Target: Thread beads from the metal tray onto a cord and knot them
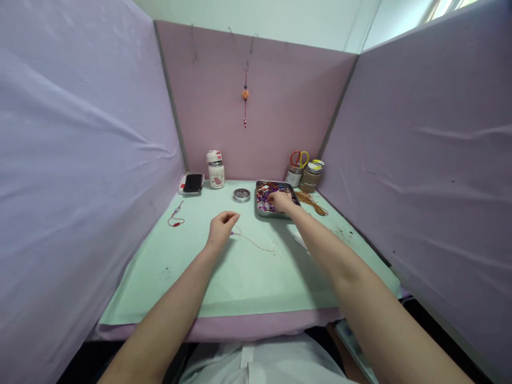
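Note:
My left hand (222,229) pinches a thin cord (256,244) above the middle of the green tabletop. A small purple bead (232,233) shows on the cord just beneath the fingers, and the loose end trails to the right across the cloth. Over at the metal tray (276,215), my right hand (280,200) reaches down among many mixed beads (264,198), mostly purple and red. Its fingertips are curled into the beads; whether a bead is between them is too small to make out.
A round tin (241,195) stands left of the tray. Farther left lie a finished-looking red beaded cord (176,220), a phone (193,183) and a white bottle (216,173). Scissors (300,159) in a jar, a brown jar (311,178) and brown cords (314,202) are at right. A beaded pendant (245,95) hangs behind.

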`<control>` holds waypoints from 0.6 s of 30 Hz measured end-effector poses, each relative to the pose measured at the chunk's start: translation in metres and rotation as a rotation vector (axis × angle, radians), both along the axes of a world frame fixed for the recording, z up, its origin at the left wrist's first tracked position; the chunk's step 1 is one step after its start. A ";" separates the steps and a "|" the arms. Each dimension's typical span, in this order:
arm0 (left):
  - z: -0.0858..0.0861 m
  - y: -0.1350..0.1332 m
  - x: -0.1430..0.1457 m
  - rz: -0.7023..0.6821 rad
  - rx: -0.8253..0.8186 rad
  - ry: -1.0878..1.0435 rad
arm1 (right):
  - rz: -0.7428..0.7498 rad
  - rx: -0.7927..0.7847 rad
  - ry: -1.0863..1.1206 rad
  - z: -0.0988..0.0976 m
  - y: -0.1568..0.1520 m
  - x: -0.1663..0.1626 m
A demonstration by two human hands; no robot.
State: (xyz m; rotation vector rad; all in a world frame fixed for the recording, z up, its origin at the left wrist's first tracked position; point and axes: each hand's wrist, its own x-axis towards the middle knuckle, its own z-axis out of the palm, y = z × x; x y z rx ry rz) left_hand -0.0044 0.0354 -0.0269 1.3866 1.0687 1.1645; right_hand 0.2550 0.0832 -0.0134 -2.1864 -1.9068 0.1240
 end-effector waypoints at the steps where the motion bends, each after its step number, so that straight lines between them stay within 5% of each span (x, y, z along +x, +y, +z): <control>1: 0.000 0.000 0.000 -0.004 -0.002 -0.004 | 0.019 -0.010 0.011 -0.004 0.006 -0.003; 9: -0.002 0.000 0.000 -0.040 -0.003 -0.019 | 0.199 -0.137 0.065 -0.021 0.030 -0.014; 18: 0.001 -0.002 0.001 -0.039 -0.029 -0.018 | 0.149 -0.265 -0.042 -0.006 0.011 0.025</control>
